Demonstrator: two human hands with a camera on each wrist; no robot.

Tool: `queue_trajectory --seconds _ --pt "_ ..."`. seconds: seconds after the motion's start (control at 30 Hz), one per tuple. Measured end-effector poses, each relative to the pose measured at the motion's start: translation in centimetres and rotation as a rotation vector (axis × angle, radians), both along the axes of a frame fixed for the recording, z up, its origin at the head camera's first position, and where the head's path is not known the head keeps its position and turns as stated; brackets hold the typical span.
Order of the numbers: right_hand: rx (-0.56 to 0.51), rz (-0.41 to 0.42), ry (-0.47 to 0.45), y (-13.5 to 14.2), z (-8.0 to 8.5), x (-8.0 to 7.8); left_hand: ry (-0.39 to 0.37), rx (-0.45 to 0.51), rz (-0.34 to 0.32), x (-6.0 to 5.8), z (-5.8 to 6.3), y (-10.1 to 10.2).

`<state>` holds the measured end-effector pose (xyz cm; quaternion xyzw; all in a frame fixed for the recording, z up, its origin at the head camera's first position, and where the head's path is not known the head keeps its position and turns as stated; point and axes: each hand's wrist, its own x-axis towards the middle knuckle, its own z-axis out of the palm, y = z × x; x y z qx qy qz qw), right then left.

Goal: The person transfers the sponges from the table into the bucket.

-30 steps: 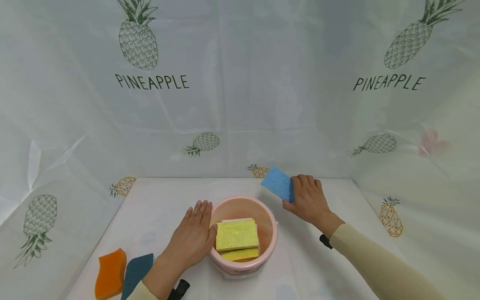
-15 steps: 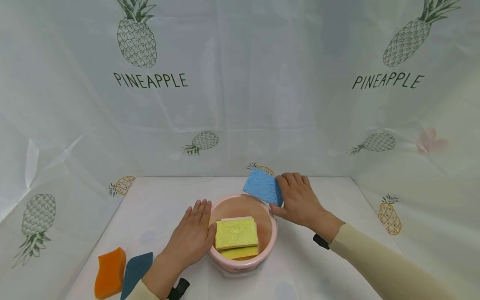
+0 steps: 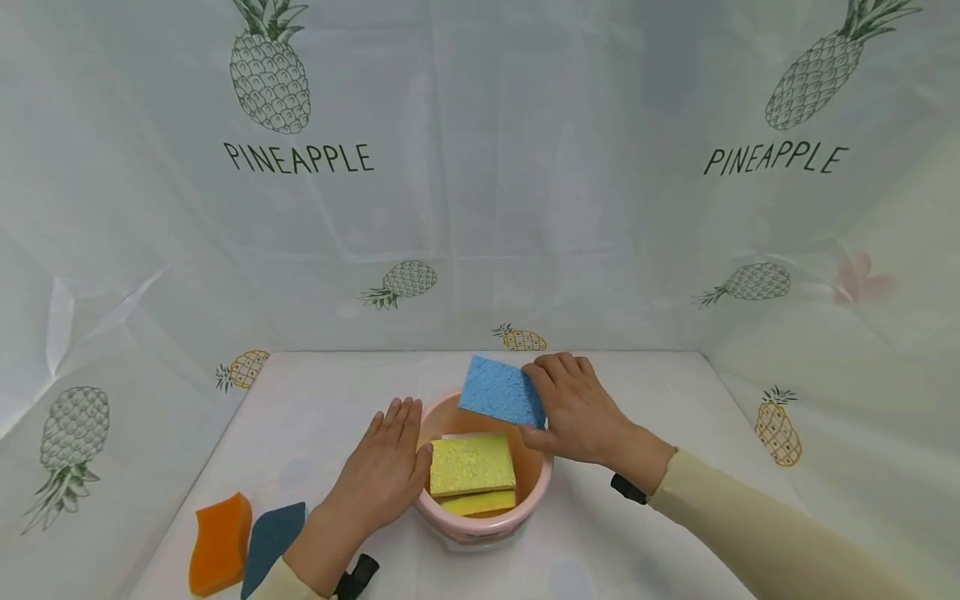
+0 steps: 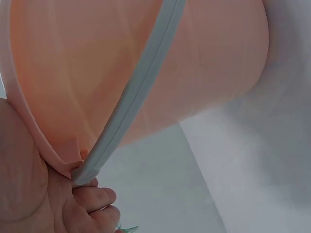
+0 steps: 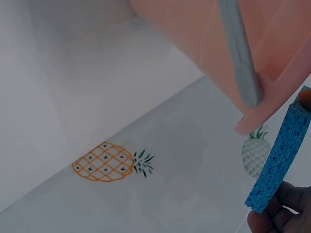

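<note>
The right hand (image 3: 581, 412) holds a blue, flat rectangular porous sponge (image 3: 498, 390), thumb at its near right corner and fingers over its far side, so only the right end is gripped. The sponge is above the far half of a round bucket of pale pink plastic (image 3: 483, 527), hiding part of the far rim; whether it touches that rim I cannot tell. Likeliest trouble, I judge: the free end could snag on the rim if lowered at this slant, or swivel in a one-ended pinch. Its long axis runs roughly parallel to the far edge of the white-covered table (image 3: 637, 542), the free end pointing toward the left edge and sitting slightly farther away than the gripped end. The left hand (image 3: 382, 475), fingers straight and gripping nothing, rests against the bucket's left rim; too hard a push there might slide or tip it. Inside the bucket, a textured yellow rectangular sponge (image 3: 472, 465) overlaps a smoother yellow sponge (image 3: 480, 504), and this uneven pile could topple if knocked. Near the table's left edge lie an orange wavy-sided sponge (image 3: 219, 546) and a dark blue-grey sponge (image 3: 272, 540).
</note>
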<state>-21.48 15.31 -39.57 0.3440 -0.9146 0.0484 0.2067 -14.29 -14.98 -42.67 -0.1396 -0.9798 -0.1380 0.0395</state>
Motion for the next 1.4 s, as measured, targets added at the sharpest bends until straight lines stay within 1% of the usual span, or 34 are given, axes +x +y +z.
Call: queue_trajectory --seconds 0.13,0.27,0.53,0.73,1.03,1.27,1.4 --pt "0.006 0.03 -0.022 -0.7 -0.2 0.2 0.001 0.003 -0.007 0.0 0.0 -0.1" --pt "0.033 0.057 -0.063 -1.5 -0.4 0.5 -0.004 -0.001 -0.013 -0.1 0.0 -0.2" --pt "0.114 0.107 -0.202 -2.8 -0.8 1.1 -0.006 -0.012 -0.004 -0.1 -0.1 -0.1" --pt "0.174 0.14 -0.263 -3.5 -1.0 1.2 -0.007 -0.003 0.001 0.0 0.0 0.0" --pt "0.244 0.169 -0.285 -4.3 -1.1 1.0 -0.024 0.004 0.01 0.0 -0.1 0.0" --pt "0.313 0.18 -0.266 -4.6 -0.9 1.1 -0.022 0.017 0.001 0.1 -0.1 -0.2" --pt "0.303 0.174 -0.267 -4.6 -0.9 1.2 -0.02 0.027 0.001 0.2 0.0 -0.1"
